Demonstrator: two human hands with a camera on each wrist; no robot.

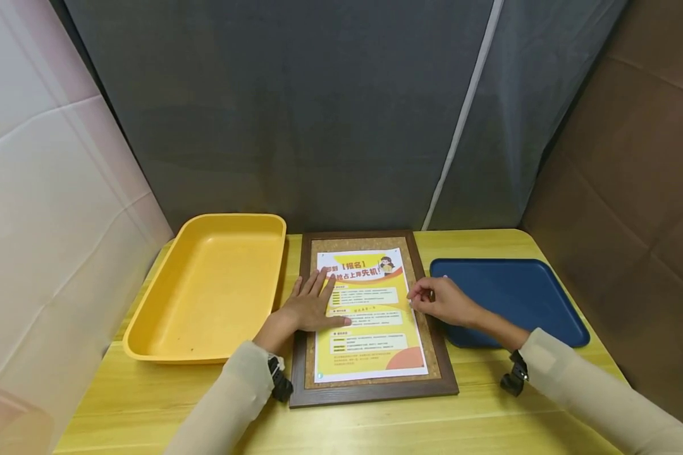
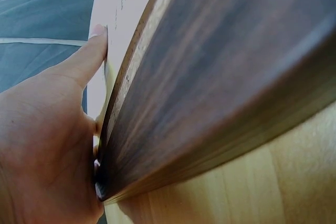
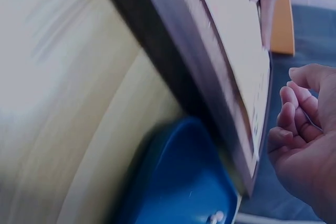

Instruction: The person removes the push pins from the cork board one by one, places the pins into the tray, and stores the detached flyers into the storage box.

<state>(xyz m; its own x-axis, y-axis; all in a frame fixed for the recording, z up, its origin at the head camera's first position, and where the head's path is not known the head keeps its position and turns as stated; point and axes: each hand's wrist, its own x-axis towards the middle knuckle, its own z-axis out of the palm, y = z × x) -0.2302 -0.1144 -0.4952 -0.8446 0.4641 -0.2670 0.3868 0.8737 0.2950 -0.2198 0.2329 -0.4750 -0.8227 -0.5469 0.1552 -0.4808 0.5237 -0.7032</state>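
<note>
My left hand point(image 1: 314, 308) lies spread over the left side of a printed poster point(image 1: 370, 360), its wrist crossing the frame edge. The poster lies on a cork board with a dark wooden frame point(image 1: 375, 398); small pins or marks show at its corners. In the left wrist view, the thumb point(image 2: 86, 59) rests along the paper beside the wooden frame. My right hand point(image 1: 445, 302) is at the poster's right edge, fingers curled and thumb tip close to the index fingertip. I cannot tell whether something small is between those fingertips.
A deep yellow tray point(image 1: 205, 218) stands left of the board on the wood-grain table point(image 1: 159, 411). To the right is a shallow blue tray point(image 1: 506, 297), with small shiny pieces point(image 3: 216, 216) in it. Grey cloth point(image 1: 284, 114) hangs behind, with side panels left and right.
</note>
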